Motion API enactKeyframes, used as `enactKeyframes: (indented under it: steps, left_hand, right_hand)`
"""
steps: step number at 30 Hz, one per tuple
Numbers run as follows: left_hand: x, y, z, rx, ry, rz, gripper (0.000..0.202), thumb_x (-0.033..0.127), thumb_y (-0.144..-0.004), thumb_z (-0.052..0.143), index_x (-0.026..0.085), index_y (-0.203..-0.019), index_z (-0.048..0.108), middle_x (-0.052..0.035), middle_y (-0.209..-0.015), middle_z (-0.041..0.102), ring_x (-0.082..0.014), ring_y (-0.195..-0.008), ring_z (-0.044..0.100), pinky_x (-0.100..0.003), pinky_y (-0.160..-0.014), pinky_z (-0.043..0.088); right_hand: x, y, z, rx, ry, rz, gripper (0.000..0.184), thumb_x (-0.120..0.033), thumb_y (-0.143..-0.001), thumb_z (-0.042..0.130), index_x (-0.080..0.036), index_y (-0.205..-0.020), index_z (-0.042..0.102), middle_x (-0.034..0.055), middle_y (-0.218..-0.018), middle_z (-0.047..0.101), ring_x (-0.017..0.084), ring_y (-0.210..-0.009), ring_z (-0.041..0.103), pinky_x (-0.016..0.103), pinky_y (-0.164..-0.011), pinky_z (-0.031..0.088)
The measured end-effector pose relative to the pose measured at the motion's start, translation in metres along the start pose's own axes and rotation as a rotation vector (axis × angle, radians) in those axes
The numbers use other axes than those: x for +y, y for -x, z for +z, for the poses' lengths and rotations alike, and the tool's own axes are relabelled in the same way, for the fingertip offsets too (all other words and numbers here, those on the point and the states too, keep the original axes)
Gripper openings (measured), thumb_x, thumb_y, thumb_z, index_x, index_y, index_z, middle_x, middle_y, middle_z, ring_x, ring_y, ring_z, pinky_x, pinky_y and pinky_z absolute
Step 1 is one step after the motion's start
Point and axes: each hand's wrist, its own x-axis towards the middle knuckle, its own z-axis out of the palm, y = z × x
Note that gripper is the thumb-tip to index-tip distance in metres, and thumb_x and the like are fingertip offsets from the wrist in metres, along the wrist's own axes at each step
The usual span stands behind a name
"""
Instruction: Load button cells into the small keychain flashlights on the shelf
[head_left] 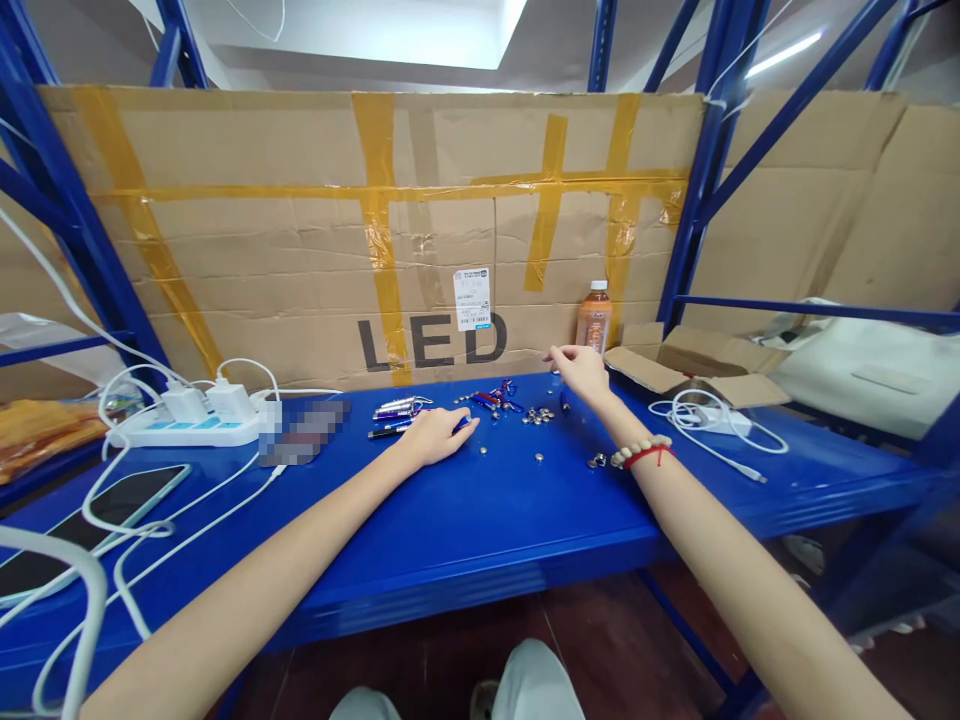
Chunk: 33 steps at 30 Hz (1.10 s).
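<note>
My left hand (435, 438) rests on the blue tabletop, its fingers closed round a small blue tube, of which only a bit shows by the thumb. Close beside it lie silver mini flashlights (400, 408) and a black and blue one (388, 431). My right hand (583, 374) is raised above the back of the table, fingertips drawn together in a pinch; anything between them is too small to make out. Below it sits a pile of button cells (537, 416). Blue and red tubes with key clips (496, 399) lie between the hands.
Loose round cells (539, 457) and small metal pieces (597, 461) lie nearer me. An orange drink bottle (595, 318) and open carton (694, 362) stand behind my right hand. Left are a power strip (191, 430), cables and a phone (97, 520); right, a coiled white cable (709, 418).
</note>
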Motion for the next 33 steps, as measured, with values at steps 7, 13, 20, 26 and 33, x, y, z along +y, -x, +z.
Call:
enactKeyframes:
  steps: [7,13,20,26,33]
  left_hand:
    - [-0.002,-0.001,0.000,0.009,0.023,0.001,0.038,0.042,-0.087,0.024,0.020,-0.084,0.055,-0.0034,-0.066,0.062,-0.0195,-0.069,0.059,-0.025,-0.062,0.040]
    - [0.000,-0.001,0.001,-0.012,0.039,-0.017,0.039,0.043,-0.087,0.023,0.020,-0.085,0.054,-0.0031,-0.067,0.063,-0.0190,-0.068,0.060,-0.025,-0.062,0.040]
    - [0.000,0.000,0.001,0.010,0.069,-0.041,0.038,0.043,-0.087,0.024,0.020,-0.085,0.055,-0.0031,-0.069,0.063,-0.0196,-0.071,0.060,-0.026,-0.064,0.041]
    - [0.000,0.002,0.000,0.056,0.131,-0.077,0.036,0.041,-0.087,0.026,0.020,-0.077,0.054,-0.0024,-0.068,0.062,-0.0182,-0.068,0.058,-0.025,-0.063,0.039]
    - [-0.001,0.001,0.001,0.080,0.206,-0.105,0.034,0.039,-0.086,0.028,0.020,-0.074,0.053,-0.0010,-0.067,0.060,-0.0159,-0.064,0.056,-0.023,-0.058,0.037]
  right_hand:
    - [-0.040,0.016,-0.028,-0.649,0.599,0.080,0.042,-0.056,-0.058,0.059,-0.014,-0.057,0.060,0.0066,-0.056,0.061,0.022,-0.060,0.062,0.035,-0.066,0.044]
    - [-0.018,0.040,-0.051,-1.084,0.599,0.309,0.057,-0.037,-0.027,0.079,-0.016,-0.075,0.058,0.0033,-0.057,0.060,0.023,-0.049,0.060,0.035,-0.049,0.047]
    - [-0.016,0.048,-0.035,-1.200,0.124,0.028,0.043,-0.033,-0.032,0.077,-0.015,-0.067,0.060,-0.0030,-0.060,0.056,0.009,-0.043,0.054,0.025,-0.045,0.050]
    - [-0.042,0.049,0.021,-1.187,-0.007,-0.198,0.036,-0.037,-0.045,0.073,-0.014,-0.070,0.062,-0.0011,-0.061,0.056,0.009,-0.051,0.054,0.021,-0.045,0.050]
    - [-0.051,0.038,0.052,-1.209,-0.042,-0.209,0.040,-0.035,-0.047,0.074,-0.011,-0.077,0.061,-0.0003,-0.066,0.055,0.008,-0.057,0.053,0.018,-0.046,0.050]
